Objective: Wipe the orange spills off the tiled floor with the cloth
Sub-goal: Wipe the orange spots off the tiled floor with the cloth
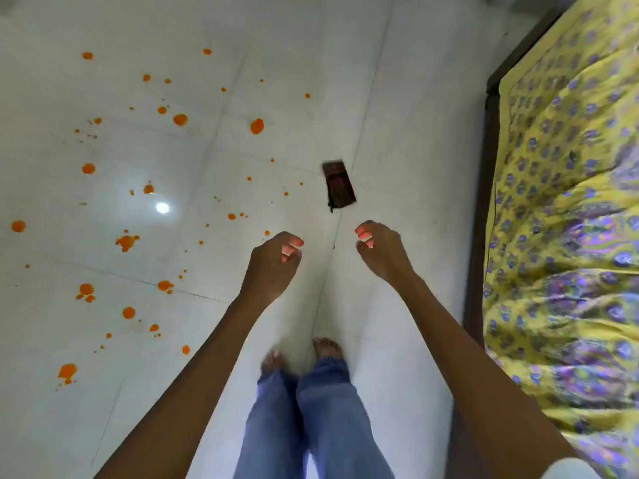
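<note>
Standing barefoot on a white tiled floor (397, 140), blue jeans (311, 416) and bare toes at the near edge. Both arms stretched forward and down, apart from each other, over bare tile.

Left hand (273, 262): fingers curled loosely inward, tips drawn toward the thumb, nothing held. Right hand (380, 248): same loose curl, nails showing, likewise empty. Neither hand touching the floor or anything on it, as far as can be told from above.

Dark cloth (339, 184) lying flat on the floor just beyond the hands, folded into a narrow rectangle (brownish, with a frayed corner at its near end), set between the two hands and a little farther away, at a grout line. Not touched by either hand.

Orange spills (256, 126) scattered across the left half of the floor: many round drops and a few splattered blotches, from the far left down to the near left, with the nearest small specks just left of the left hand. Cloth lying at the right fringe of the splatter, clear of the bigger drops. A bright ceiling-light reflection among the drops on the left.

Along the right edge, a bed with a dark frame and a yellow patterned bedspread (570, 219) with purple motifs.
</note>
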